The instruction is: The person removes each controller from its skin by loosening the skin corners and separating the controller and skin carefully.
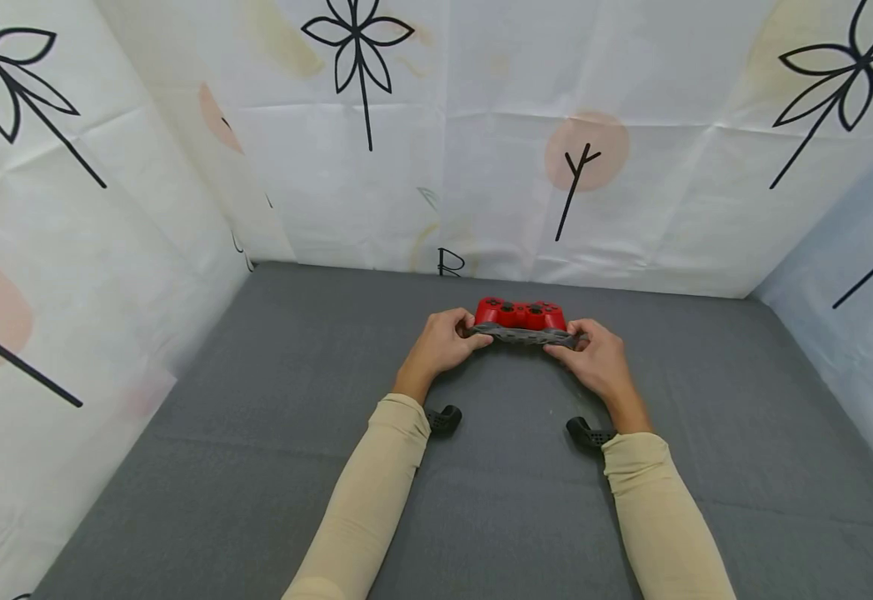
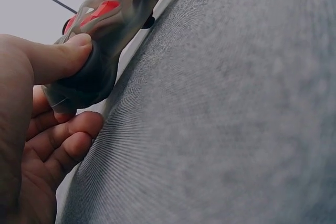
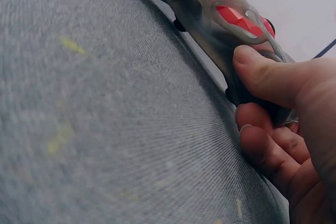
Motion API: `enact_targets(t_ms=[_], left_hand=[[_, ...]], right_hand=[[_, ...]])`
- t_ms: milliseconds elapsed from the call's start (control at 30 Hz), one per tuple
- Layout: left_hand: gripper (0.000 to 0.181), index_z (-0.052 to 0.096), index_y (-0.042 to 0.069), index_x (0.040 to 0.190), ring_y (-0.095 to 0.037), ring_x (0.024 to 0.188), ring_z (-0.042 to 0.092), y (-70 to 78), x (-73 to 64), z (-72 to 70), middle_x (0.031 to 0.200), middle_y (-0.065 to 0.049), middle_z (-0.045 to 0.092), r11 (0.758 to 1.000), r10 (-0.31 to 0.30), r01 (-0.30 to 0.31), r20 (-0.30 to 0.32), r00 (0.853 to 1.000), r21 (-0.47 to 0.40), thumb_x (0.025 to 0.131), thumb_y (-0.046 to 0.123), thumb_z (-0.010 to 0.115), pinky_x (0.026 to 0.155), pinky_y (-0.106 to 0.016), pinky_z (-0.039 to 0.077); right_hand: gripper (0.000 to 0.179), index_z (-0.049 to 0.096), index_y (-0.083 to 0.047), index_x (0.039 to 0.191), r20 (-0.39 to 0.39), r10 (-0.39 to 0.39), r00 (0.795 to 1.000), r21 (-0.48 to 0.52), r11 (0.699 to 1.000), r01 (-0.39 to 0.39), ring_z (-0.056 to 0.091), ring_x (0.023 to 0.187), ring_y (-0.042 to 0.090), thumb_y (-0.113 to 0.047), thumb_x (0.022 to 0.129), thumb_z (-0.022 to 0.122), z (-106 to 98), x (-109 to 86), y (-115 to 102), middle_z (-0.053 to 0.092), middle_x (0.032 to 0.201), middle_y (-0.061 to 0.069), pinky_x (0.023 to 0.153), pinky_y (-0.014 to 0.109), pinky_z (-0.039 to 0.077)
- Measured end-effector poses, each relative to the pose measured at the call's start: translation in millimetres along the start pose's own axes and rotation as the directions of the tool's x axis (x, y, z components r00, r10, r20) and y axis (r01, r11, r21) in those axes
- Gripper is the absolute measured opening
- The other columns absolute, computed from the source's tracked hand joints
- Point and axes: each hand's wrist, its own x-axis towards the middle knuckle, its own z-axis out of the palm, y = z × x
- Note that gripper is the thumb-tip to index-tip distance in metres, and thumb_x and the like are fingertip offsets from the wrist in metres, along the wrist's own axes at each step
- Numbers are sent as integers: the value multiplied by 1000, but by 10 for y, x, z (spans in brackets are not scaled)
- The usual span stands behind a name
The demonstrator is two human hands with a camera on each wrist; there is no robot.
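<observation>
A red game controller (image 1: pixel 521 315) with black buttons stands near the back of the grey surface. Along its near side runs a translucent grey silicone cover (image 1: pixel 524 334) with cut-out openings. My left hand (image 1: pixel 440 343) pinches the cover's left end between thumb and fingers. At the right end, my right hand (image 1: pixel 598 360) pinches it the same way. In the left wrist view, red shows through openings in the cover (image 2: pixel 113 32), beyond the thumb. The right wrist view also shows red behind the cover (image 3: pixel 231 38). How far the cover encloses the controller I cannot tell.
Grey cloth (image 1: pixel 511 517) covers the work surface. White patterned fabric (image 1: pixel 496 200) rises behind it and at both sides. A black curved wrist mount (image 1: pixel 446 420) sits on the left wrist, with another mount (image 1: pixel 586 434) on the right.
</observation>
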Motion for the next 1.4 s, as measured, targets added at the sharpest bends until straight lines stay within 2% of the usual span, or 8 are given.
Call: enact_targets(t_ms=[200,367,500,633,833,1100,1267,1400], left_hand=[[32,56,16,89,-17,70,49,11,2,-6,78,-1,52,1000,-9,10,-46,999,27,93,43,74,64,-31,39],[32,57,16,90,-17,71,51,25,18,12,80,-1,55,998,-14,18,-51,999,64,93,43,74,64,-30,41],[33,57,17,89,-16,71,51,35,29,35,80,-1,56,996,-16,20,-52,999,88,93,45,73,64,-29,41],[34,57,17,86,-16,70,52,42,31,43,78,0,56,994,-15,22,-77,997,102,92,45,75,62,-29,41],[32,58,16,84,-15,68,53,37,28,56,76,0,58,991,3,10,-95,995,133,92,43,75,62,-28,42],[30,60,15,83,-14,69,55,48,28,80,76,0,60,989,10,8,-117,993,148,91,40,76,62,-27,43],[29,61,16,84,-14,68,56,58,37,94,75,1,60,987,4,15,-118,993,161,91,40,76,62,-26,43],[28,62,16,84,-14,69,56,74,48,101,73,2,61,987,-17,37,-128,992,159,90,40,75,63,-27,44]], right_hand=[[33,55,-8,97,6,59,998,-2,998,-59,58,52,6,-26,88,82,30,18,-117,68,67,9,54,24,43],[32,54,-7,96,-4,130,991,84,988,-129,63,52,3,-23,89,81,60,29,-156,71,70,12,53,20,51],[30,56,-5,98,-11,149,989,121,982,-146,62,50,-1,-20,89,81,68,31,-131,70,74,14,52,19,54],[29,57,-5,99,-24,132,991,84,988,-130,61,49,-1,-21,90,80,76,34,-125,69,73,12,52,19,52],[27,60,-7,98,-55,155,986,2,988,-155,59,47,1,-23,90,80,115,38,-155,66,68,6,54,20,43],[24,62,-8,96,-84,164,983,-35,985,-168,57,46,-2,-23,90,79,136,41,-193,70,71,7,56,21,41],[17,65,-9,96,-76,183,980,-50,981,-187,58,46,2,-21,91,76,147,40,-239,71,69,7,58,24,44],[15,65,-10,99,-25,194,981,-52,979,-195,60,49,6,-21,93,73,148,31,-270,70,71,5,59,26,46]])
